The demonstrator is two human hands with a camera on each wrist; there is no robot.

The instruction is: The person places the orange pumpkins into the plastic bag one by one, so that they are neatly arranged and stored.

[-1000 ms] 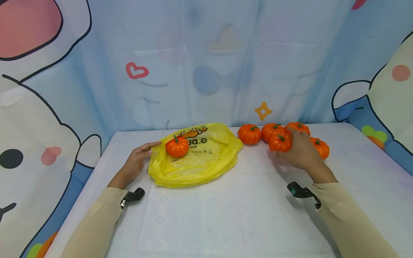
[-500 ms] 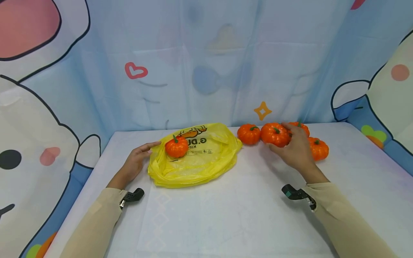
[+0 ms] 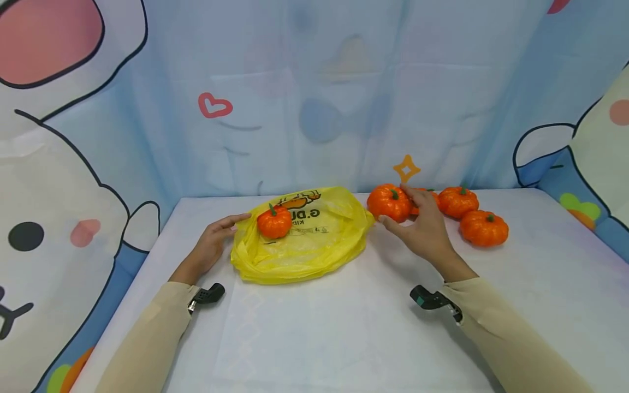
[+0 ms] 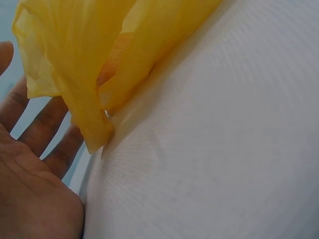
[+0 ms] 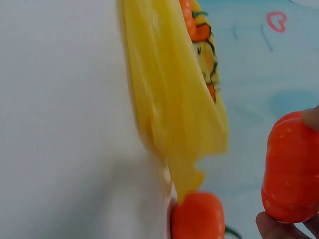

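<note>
On the white worktop (image 3: 344, 327), the right hand (image 3: 422, 232) grips a small orange pumpkin (image 3: 389, 202) between thumb and curled fingers, just off the right edge of a crumpled yellow plastic bag (image 3: 314, 245). Another pumpkin (image 3: 274, 222) sits on the bag's left part. The left hand (image 3: 211, 245) lies with fingers spread and relaxed, fingertips touching the bag's left edge. Two more pumpkins (image 3: 484, 228) rest behind and to the right, near a cartoon-printed backdrop (image 3: 319, 98).
</note>
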